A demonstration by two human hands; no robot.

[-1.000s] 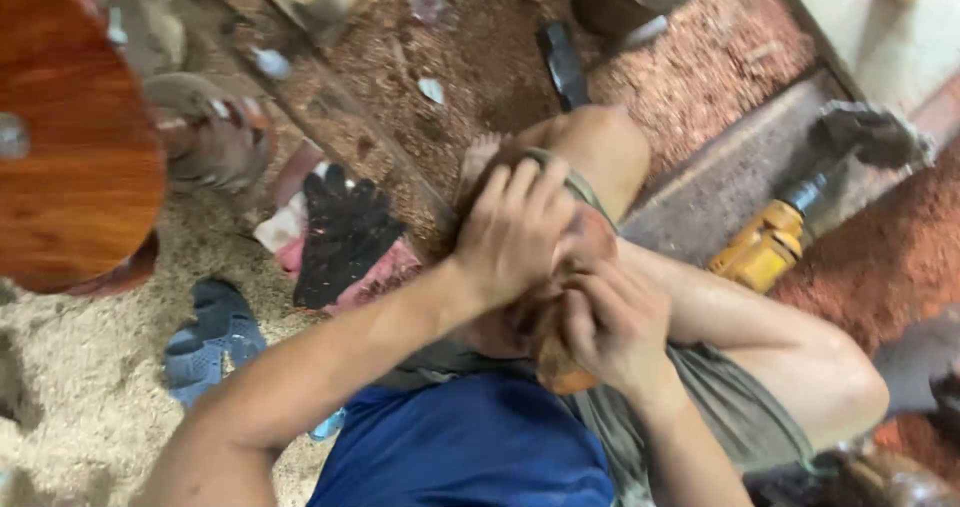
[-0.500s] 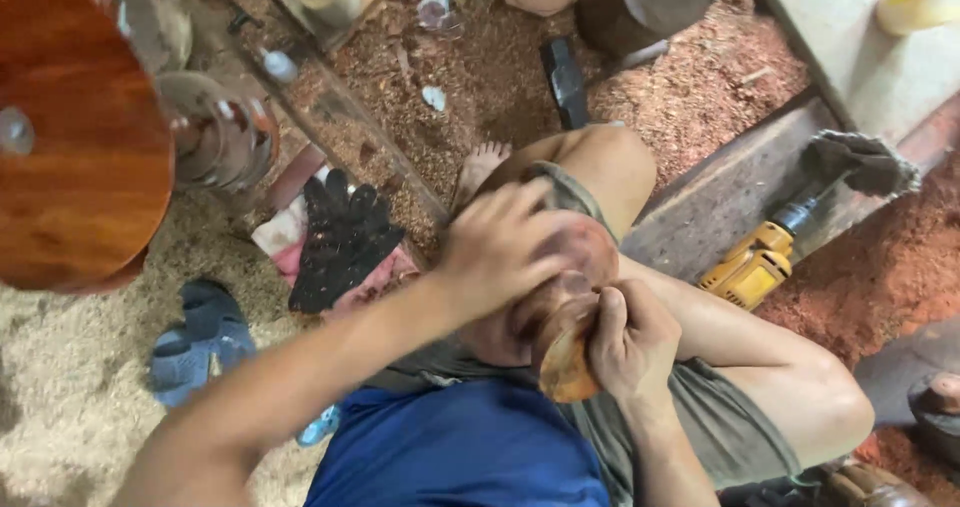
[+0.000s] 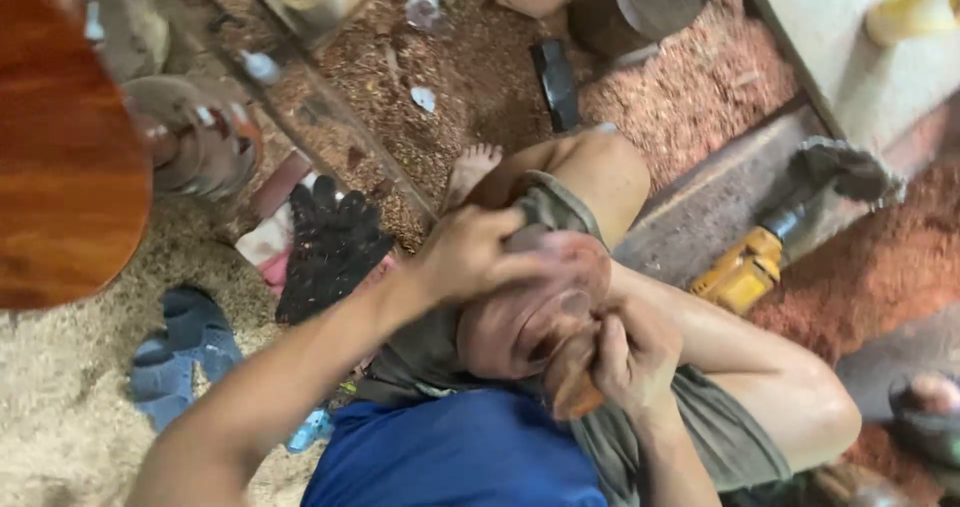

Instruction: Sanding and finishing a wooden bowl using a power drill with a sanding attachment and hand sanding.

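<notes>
Far left we see a shiny red-brown wooden round (image 3: 55,147), and below it blue sandals (image 3: 180,352) on the sawdust floor (image 3: 60,437). A black glove (image 3: 330,247) lies beside our arm.

In the middle, on our lap, sits a round wooden bowl (image 3: 530,317), reddish and dusty. We think we are rubbing it smooth, turning it as we go. Next, we would need to turn it a bit and keep it steady.

Our left hand (image 3: 470,257) lies on top of the bowl, fingers curled over its rim. Our right hand (image 3: 635,357) is closed tight around a small orange-brown piece (image 3: 575,392) pressed to the bowl.

Right of our knee lies a yellow power tool (image 3: 745,267).
</notes>
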